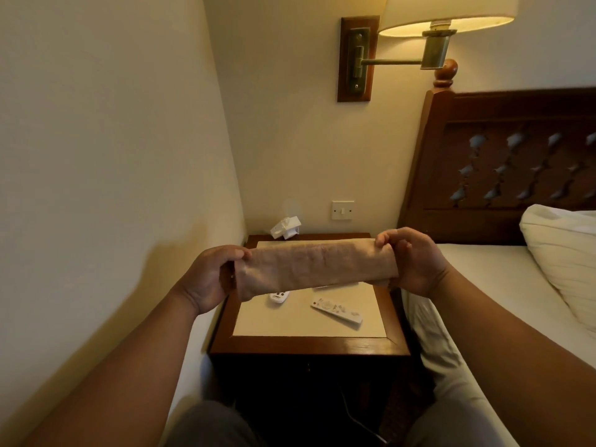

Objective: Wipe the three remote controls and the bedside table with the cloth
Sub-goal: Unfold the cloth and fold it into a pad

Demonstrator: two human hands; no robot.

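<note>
head view: two hands hold a folded cloth stretched above the table.

the left hand grips the cloth's left end, thumb on top and fingers curled behind; the right hand grips the right end, fingers curled over its top edge. the cloth hangs over the table's middle, clear of its top. on the table's pale inset, a long remote lies tilted toward the front right, a small remote lies toward the left, half hidden by the cloth, and a sliver of a third remote shows just under the cloth's lower edge. a tissue box sits at the table's back left corner; a bed stands right of the table.
</note>
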